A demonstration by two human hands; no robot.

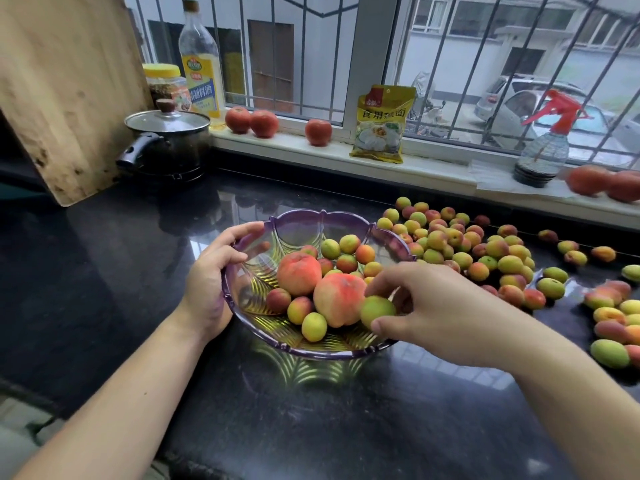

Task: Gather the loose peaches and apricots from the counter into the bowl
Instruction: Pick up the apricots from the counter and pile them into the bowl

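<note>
The black counter [311, 410] is crowded from two to four o'clock with a heap of loose apricots [460, 244]. The purple glass bowl [311, 218], at centre, is steadied at its nine o'clock rim by the left hand [211, 271], whose fingers are curled over the edge. Two peaches [299, 273] lie inside among small fruit. A green apricot [376, 310] is pinched by the right hand [433, 313] over the bowl's four o'clock side. It is best lowered and released gently, so bruising is avoided.
</note>
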